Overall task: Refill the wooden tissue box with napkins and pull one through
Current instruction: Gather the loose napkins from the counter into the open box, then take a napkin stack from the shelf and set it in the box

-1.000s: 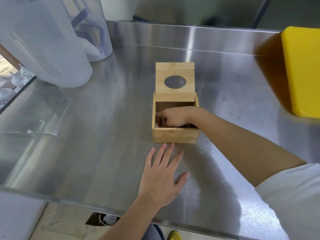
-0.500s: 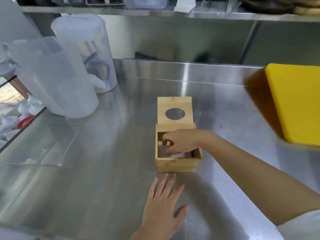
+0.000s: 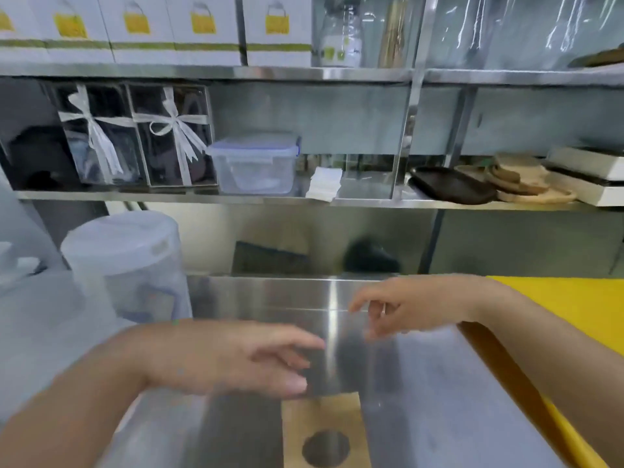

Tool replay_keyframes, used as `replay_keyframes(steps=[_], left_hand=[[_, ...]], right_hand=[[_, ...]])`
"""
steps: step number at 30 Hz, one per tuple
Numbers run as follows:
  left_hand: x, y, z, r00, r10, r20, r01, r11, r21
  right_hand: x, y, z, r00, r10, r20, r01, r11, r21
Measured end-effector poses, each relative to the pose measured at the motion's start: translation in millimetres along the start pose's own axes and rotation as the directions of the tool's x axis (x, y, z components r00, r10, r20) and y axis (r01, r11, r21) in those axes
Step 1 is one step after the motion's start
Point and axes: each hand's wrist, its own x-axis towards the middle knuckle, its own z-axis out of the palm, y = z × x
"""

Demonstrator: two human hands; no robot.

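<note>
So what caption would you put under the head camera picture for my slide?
Both hands, left and right, lifted empty over the steel counter, toward napkins on the shelf; wooden lid below.

Both forearms were bare right down to the frame edge, no sleeve showing on either side in this shot. The left hand (image 3: 236,358) looked pretty smeared from motion blur, so its fingers were just soft shapes with rounded tips, no rings or watch that I could make out. The right hand (image 3: 410,310) was a bit sharper, slim fingers, with a small pale glint near its 9 o'clock side, too blurry to tell what.
</note>
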Motion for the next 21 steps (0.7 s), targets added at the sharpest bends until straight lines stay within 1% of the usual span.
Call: replay_keyframes(steps=[2,4,5,7,8,10,12,13,14,15,16,17,19,21], left_hand=[[12.6,14.8,-52.2,1.0,-0.01,-0.026,0.007,0.993,-0.121],[34.6,23.5,-108.8,0.986,-0.068,-0.15,0.04,0.982,-0.187],[45.3,29.3,-131.0,0.972,-0.104,-0.212,0.067,0.983,-0.173],[72.7,31.7,-164.8,0.929,-0.144,-0.341,0.126,0.989,-0.073],[86.1,28.7,-180.4,0.9,-0.15,-0.409,0.155,0.988,-0.021],[113.0,22.0,-205.7,0.804,-0.119,-0.582,0.146,0.989,-0.001],[142.0,7.8,-224.2,0.69,-0.103,-0.716,0.108,0.993,-0.039],[158.2,-1.4,-229.8,0.659,-0.104,-0.745,0.105,0.993,-0.046],[175.5,-12.8,-233.2,0.65,-0.111,-0.752,0.11,0.993,-0.051],[192.7,-24.5,-234.2,0.657,-0.114,-0.745,0.103,0.993,-0.061],[210.1,-37.0,-233.4,0.677,-0.121,-0.726,0.077,0.993,-0.094],[226.9,-48.2,-230.9,0.706,-0.126,-0.697,0.046,0.99,-0.133],[257.2,-72.5,-223.6,0.752,-0.129,-0.647,0.009,0.983,-0.186],[280.7,-95.7,-217.4,0.754,-0.156,-0.638,0.025,0.978,-0.209]], right_hand=[[9.8,5.5,-37.9,0.999,0.024,-0.034,-0.023,0.999,0.031],[20.5,10.3,-76.5,0.997,0.033,-0.073,-0.029,0.999,0.045],[26.5,13.1,-94.8,0.994,0.038,-0.099,-0.033,0.998,0.051],[40.9,21.5,-128.6,0.981,0.044,-0.189,-0.035,0.998,0.048],[50.1,27.1,-143.2,0.966,0.041,-0.255,-0.029,0.998,0.054],[73.6,41.0,-166.2,0.91,0.042,-0.413,0.011,0.992,0.125],[104.2,55.5,-179.8,0.82,0.081,-0.566,0.06,0.972,0.225],[121.4,63.1,-181.5,0.766,0.118,-0.632,0.084,0.956,0.281],[139.8,70.5,-180.0,0.714,0.165,-0.68,0.116,0.931,0.347],[158.9,77.8,-175.5,0.678,0.218,-0.703,0.155,0.892,0.425],[177.8,84.5,-169.1,0.66,0.273,-0.7,0.189,0.841,0.507],[195.7,90.1,-162.0,0.658,0.323,-0.68,0.211,0.788,0.579],[227.4,98.7,-146.6,0.689,0.395,-0.608,0.217,0.688,0.692],[254.0,105.4,-134.0,0.743,0.42,-0.521,0.215,0.588,0.78]])
